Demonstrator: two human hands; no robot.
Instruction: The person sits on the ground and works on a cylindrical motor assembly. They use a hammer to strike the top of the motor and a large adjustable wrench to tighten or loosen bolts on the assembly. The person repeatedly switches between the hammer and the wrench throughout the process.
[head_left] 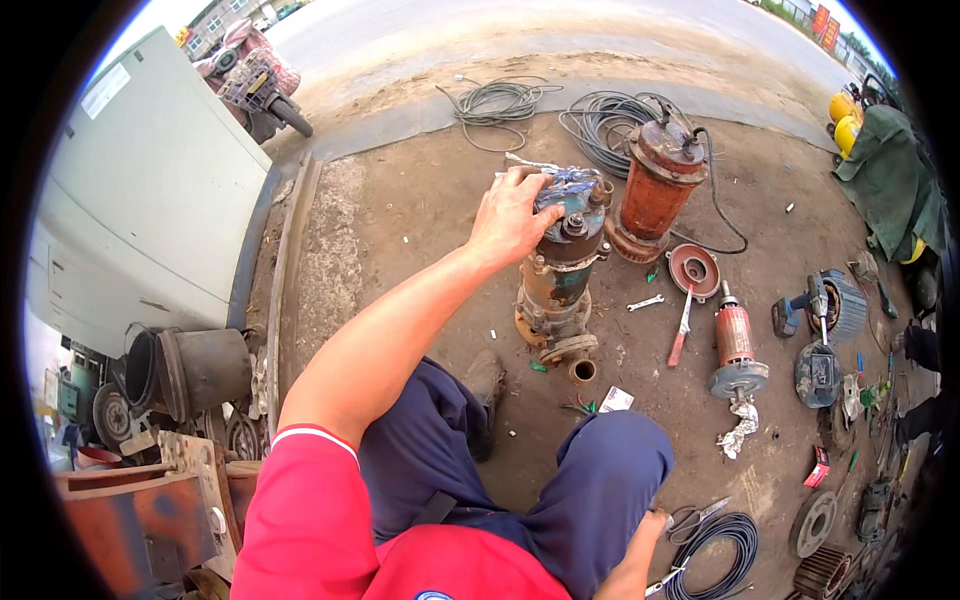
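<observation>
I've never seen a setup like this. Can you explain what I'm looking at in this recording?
There's no robot here: a person works bare-handed. The single picture comes from a wide fisheye camera on their head, looking down, so edges curve.

The left hand rests on a crumpled blue-and-white cloth-like piece atop an upright, dark metal cylindrical machine; whether it grips is unclear. The right hand is mostly hidden beside the knee.

On the brown dirt ground are a rusty red cylindrical machine, a silver metal wrench and a coiled black cable.
</observation>
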